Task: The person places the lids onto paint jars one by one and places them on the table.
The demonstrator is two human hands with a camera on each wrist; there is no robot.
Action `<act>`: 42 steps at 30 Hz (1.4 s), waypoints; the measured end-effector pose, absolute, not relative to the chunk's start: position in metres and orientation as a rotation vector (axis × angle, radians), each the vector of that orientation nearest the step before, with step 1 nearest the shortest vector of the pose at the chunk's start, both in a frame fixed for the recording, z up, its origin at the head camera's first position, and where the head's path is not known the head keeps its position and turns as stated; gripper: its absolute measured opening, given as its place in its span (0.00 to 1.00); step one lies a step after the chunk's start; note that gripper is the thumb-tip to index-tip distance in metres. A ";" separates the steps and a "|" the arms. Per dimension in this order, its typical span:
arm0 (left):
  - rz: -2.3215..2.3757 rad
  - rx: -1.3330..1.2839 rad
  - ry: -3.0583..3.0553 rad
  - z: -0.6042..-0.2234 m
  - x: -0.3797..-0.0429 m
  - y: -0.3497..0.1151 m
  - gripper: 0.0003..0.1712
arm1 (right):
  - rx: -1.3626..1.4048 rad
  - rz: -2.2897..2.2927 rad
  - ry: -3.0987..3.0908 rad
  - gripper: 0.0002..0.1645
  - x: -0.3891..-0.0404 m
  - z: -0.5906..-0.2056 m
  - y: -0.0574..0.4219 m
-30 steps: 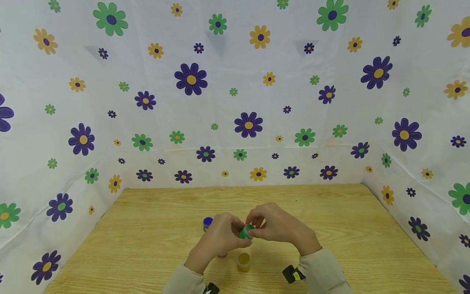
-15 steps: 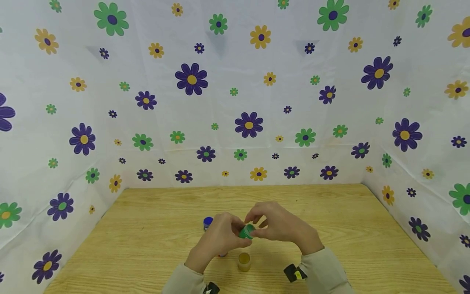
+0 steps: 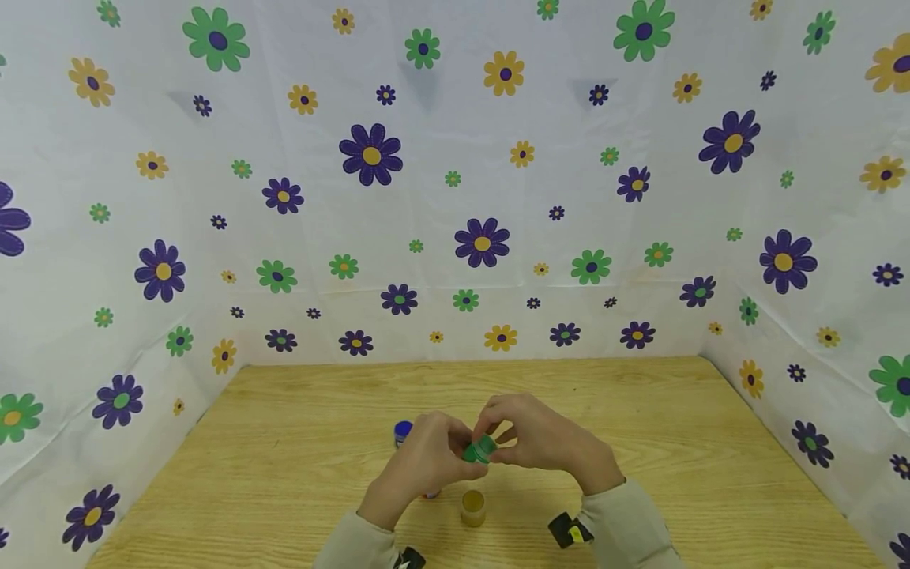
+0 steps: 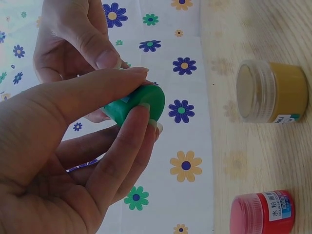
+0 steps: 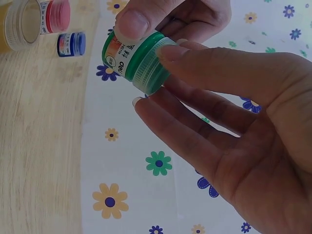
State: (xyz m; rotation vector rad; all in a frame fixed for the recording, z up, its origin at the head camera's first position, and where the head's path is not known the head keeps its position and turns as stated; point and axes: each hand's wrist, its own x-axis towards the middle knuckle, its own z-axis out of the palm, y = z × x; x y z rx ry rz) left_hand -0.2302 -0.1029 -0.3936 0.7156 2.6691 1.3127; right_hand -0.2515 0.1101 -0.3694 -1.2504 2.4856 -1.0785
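Observation:
A small green paint jar (image 3: 484, 449) is held in the air between both hands, tilted. My left hand (image 3: 426, 460) grips its body; in the left wrist view thumb and fingers wrap the jar's green bottom (image 4: 152, 101). With thumb and fingertips, my right hand (image 3: 540, 436) pinches the clear ribbed lid (image 5: 152, 68), which sits on the jar in the right wrist view. The label (image 5: 122, 54) is partly covered by the left thumb. Below the hands, a yellow ochre paint jar (image 3: 472, 510) stands on the table, its clear lid on.
Behind the left hand stands a blue paint jar (image 3: 403, 431), partly hidden. A red paint jar (image 4: 278, 212) is mostly covered by the left hand in the head view. The wooden table (image 3: 640, 442) is bounded by flower-printed white cloth (image 3: 455, 197) at the back and sides.
The right hand's fingers have shifted on the lid, the index finger coming closer to it. The left hand and the standing jars stay in place.

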 end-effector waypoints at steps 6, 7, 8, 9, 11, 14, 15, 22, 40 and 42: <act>1.311 0.725 2.670 -0.395 -0.231 -0.102 0.10 | -1.251 -1.078 2.478 0.11 -0.252 -0.370 0.110; 1.309 0.727 2.672 -0.395 -0.231 -0.102 0.10 | -1.252 -1.076 2.478 0.11 -0.252 -0.370 0.110; 1.308 0.730 2.674 -0.395 -0.231 -0.102 0.10 | -1.253 -1.073 2.479 0.11 -0.252 -0.370 0.110; 1.307 0.730 2.675 -0.395 -0.231 -0.102 0.10 | -1.252 -1.071 2.482 0.11 -0.252 -0.370 0.110; 1.303 0.732 2.678 -0.395 -0.231 -0.102 0.10 | -1.252 -1.067 2.485 0.11 -0.252 -0.371 0.110; 1.301 0.732 2.681 -0.395 -0.231 -0.102 0.10 | -1.249 -1.060 2.488 0.11 -0.253 -0.370 0.110; 1.299 0.732 2.683 -0.394 -0.231 -0.102 0.10 | -1.248 -1.058 2.489 0.11 -0.253 -0.370 0.110; 1.294 0.722 2.685 -0.393 -0.231 -0.103 0.09 | -1.243 -1.056 2.490 0.11 -0.253 -0.370 0.109; 1.290 0.714 2.688 -0.394 -0.230 -0.102 0.09 | -1.203 -1.047 2.515 0.07 -0.254 -0.372 0.108; 1.287 0.711 2.689 -0.394 -0.230 -0.102 0.09 | -1.199 -1.038 2.525 0.07 -0.254 -0.372 0.108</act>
